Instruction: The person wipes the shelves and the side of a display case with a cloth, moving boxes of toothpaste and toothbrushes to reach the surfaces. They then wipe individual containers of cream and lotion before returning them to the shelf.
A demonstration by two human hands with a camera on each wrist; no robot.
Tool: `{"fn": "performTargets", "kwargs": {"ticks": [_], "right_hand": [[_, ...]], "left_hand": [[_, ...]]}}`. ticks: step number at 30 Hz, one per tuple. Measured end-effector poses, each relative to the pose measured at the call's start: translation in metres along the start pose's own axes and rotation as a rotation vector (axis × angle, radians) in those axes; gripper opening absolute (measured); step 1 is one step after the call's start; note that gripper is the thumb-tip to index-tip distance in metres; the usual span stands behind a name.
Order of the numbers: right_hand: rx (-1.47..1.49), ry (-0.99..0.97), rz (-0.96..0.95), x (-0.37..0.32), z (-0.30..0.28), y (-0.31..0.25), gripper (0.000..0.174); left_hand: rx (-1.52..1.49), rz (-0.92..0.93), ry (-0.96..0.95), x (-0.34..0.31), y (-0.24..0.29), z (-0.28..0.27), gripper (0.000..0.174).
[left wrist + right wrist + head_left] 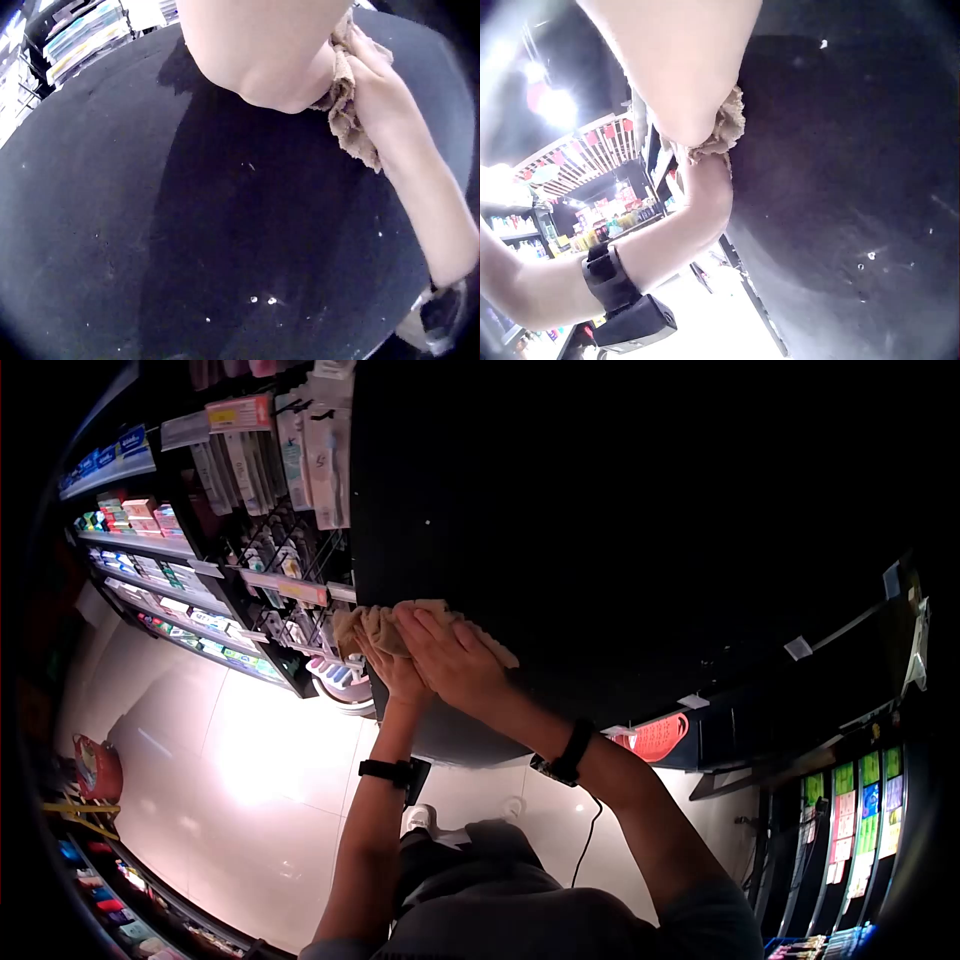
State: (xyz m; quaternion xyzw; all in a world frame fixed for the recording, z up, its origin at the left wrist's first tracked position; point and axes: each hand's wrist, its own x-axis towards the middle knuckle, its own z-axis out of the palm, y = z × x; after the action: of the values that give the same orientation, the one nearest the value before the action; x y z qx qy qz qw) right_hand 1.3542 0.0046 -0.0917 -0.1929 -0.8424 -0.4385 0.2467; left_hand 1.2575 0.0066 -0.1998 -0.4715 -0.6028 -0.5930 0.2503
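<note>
A tan, rough-textured cloth [374, 628] lies bunched on a broad black surface [560, 550], close to its left edge. My right hand [455, 658] lies across the cloth with fingers extended, pressing it down. Beside it, my left hand [398, 675] rests on the bunched part, its fingers pointing up into the folds. The two hands touch near the thumbs and overlap in the head view. In the left wrist view, a frilled cloth edge [352, 135] shows between the hands. In the right wrist view, the fingertips are hidden behind the hand, and crumpled cloth [727, 124] sticks out past it.
Hanging packets [325, 470] line the black surface's left edge, with stocked shelves [150, 570] beyond. White specks [262, 300] dot the surface. A red basket [660, 738] sits below right, another red container [97, 768] on the pale floor at left. A cable [590, 835] hangs from my right wrist.
</note>
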Motion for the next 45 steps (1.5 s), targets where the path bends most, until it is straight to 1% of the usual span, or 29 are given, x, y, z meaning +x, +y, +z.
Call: {"fn": "performTargets", "kwargs": {"ticks": [2,4,5,7,11,14,16,17,19,20,22,24,25,27,28,29,30,31,33,34,35,36,37,39,41,42,43,44,45], "right_hand": [[-0.033,-0.013,0.009,-0.006,-0.001,0.001,0.047],[0.01,-0.08,-0.026,-0.012,-0.003,0.002,0.047],[0.006,-0.096,-0.009,-0.015,-0.003,0.002,0.047],[0.117,0.032,0.023,-0.02,-0.001,0.0,0.035],[0.193,-0.039,0.046,-0.036,-0.005,0.004,0.032],[0.288,-0.026,0.078,-0.057,-0.007,0.009,0.028],[0.547,-0.225,0.303,-0.079,-0.011,0.014,0.026],[0.54,-0.24,0.309,-0.094,-0.01,0.018,0.026],[0.267,-0.295,0.3,-0.128,-0.015,0.029,0.032],[0.199,-0.298,0.297,-0.134,-0.025,0.04,0.03],[0.118,-0.308,0.3,-0.148,-0.036,0.06,0.029],[-0.011,-0.042,0.348,-0.169,-0.034,0.072,0.023],[-0.026,-0.046,0.351,-0.176,-0.033,0.074,0.023],[0.143,-0.137,0.492,-0.189,-0.037,0.078,0.02],[0.605,-0.571,0.928,-0.183,-0.048,0.082,0.03],[0.586,-0.57,0.965,-0.188,-0.047,0.076,0.03],[0.423,-0.378,0.832,-0.197,-0.04,0.065,0.035],[0.246,-0.194,0.693,-0.207,-0.03,0.054,0.041],[0.303,-0.446,0.616,-0.234,-0.007,0.033,0.052],[0.825,-0.497,1.227,-0.179,-0.072,0.037,0.054],[0.533,-0.155,0.909,-0.195,-0.064,0.021,0.054],[0.289,-0.437,0.887,-0.221,-0.035,-0.015,0.052],[0.94,-0.167,1.16,-0.217,-0.082,-0.012,0.052],[1.173,0.339,1.303,-0.223,-0.117,-0.026,0.054],[1.076,0.401,1.347,-0.238,-0.159,-0.017,0.052],[1.051,0.418,1.369,-0.25,-0.184,-0.018,0.05],[0.993,0.442,1.399,-0.262,-0.206,-0.015,0.05],[1.107,0.447,1.512,-0.278,-0.232,-0.011,0.051],[1.218,0.456,1.618,-0.294,-0.258,-0.007,0.053]], "left_hand": [[-0.019,-0.041,-0.053,-0.01,0.001,0.005,0.062],[-0.028,-0.151,-0.02,-0.026,-0.001,0.014,0.063],[-0.04,-0.145,-0.04,-0.035,-0.002,0.018,0.063],[-0.076,-0.387,-0.189,-0.047,-0.004,0.022,0.062],[-0.023,-0.36,-0.214,-0.064,0.004,0.025,0.065],[-0.025,-0.428,-0.349,-0.117,0.0,0.048,0.059],[-0.032,-0.479,-0.439,-0.135,0.015,0.057,0.055],[-0.043,-0.484,-0.452,-0.139,0.033,0.058,0.055],[-0.551,-0.293,-0.4,-0.105,0.097,0.04,0.067],[-0.566,-0.297,-0.41,-0.089,0.116,0.034,0.067],[-0.145,0.2,-0.158,-0.067,0.143,0.03,0.043],[-0.168,0.263,-0.173,-0.069,0.16,0.037,0.043],[-0.177,0.326,-0.182,-0.07,0.167,0.04,0.043],[-0.169,0.37,-0.177,-0.082,0.172,0.049,0.045],[-0.148,0.395,-0.22,-0.083,0.173,0.048,0.045],[-0.132,0.429,-0.267,-0.086,0.172,0.044,0.046],[-0.203,0.341,-0.533,-0.111,0.163,0.047,0.046],[-0.283,0.36,-0.531,-0.117,0.153,0.045,0.048],[-0.424,0.386,-0.539,-0.118,0.147,0.04,0.05],[-0.44,0.384,-0.555,-0.115,0.15,0.03,0.049],[-0.458,0.394,-0.569,-0.11,0.154,0.02,0.048],[-0.468,0.417,-0.583,-0.107,0.16,0.01,0.047],[-0.493,0.445,-0.581,-0.104,0.171,-0.002,0.046],[-0.595,0.493,-0.539,-0.097,0.204,-0.028,0.05],[-0.777,0.358,-0.669,-0.112,0.242,-0.044,0.053],[-0.825,0.396,-0.686,-0.115,0.266,-0.056,0.053],[-0.906,0.495,-0.711,-0.112,0.29,-0.069,0.055],[-0.991,0.592,-0.732,-0.118,0.314,-0.084,0.056],[-1.051,0.614,-0.746,-0.131,0.337,-0.099,0.056]]}}
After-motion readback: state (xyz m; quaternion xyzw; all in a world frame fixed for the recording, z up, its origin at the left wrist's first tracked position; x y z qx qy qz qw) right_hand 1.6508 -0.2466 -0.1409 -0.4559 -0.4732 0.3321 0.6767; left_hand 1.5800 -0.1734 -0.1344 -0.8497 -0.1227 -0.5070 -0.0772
